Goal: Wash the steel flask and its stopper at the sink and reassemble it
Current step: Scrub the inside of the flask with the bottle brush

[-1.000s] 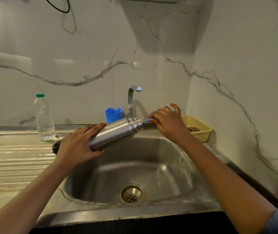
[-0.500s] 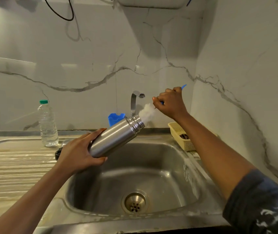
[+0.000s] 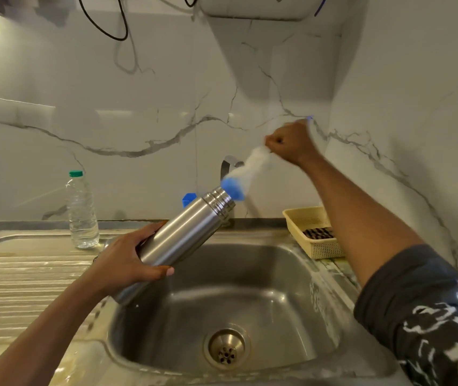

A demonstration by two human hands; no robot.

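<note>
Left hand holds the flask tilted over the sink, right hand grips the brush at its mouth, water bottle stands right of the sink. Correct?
No. The head view shows the water bottle left of the sink, on the drainboard. The left hand does hold the flask; the right hand grips the brush.

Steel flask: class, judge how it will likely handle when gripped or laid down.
The steel flask looks like rigid, polished metal, so it is probably slippery if wet. Its round body would likely roll when laid sideways.
</note>
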